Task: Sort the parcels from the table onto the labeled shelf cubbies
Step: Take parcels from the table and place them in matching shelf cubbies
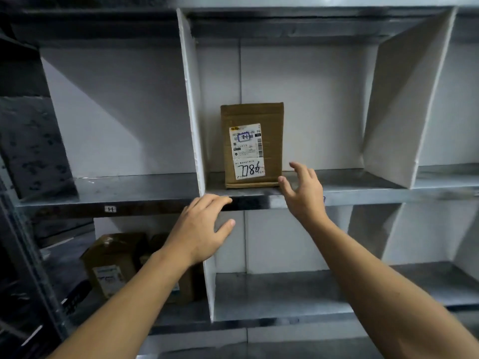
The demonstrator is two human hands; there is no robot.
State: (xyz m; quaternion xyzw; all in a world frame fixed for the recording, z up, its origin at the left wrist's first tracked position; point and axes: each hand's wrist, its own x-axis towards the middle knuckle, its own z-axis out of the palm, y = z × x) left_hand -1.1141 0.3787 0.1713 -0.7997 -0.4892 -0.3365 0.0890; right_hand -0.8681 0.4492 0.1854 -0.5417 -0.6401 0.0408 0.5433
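A brown cardboard parcel (252, 143) stands upright in the middle cubby of the upper shelf (363, 185), its white label marked "7786" facing me. My right hand (302, 190) hovers just right of the parcel's lower corner, fingers spread and holding nothing; I cannot tell if it touches the box. My left hand (202, 229) is spread open below and left of the parcel, in front of the shelf's front edge, also empty.
White dividers (190, 99) split the metal shelves into cubbies. Two more brown parcels (111, 265) sit in the lower left cubby. A small label "H" (110, 209) is on the shelf edge. A dark wrapped item (31, 146) fills the far-left cubby.
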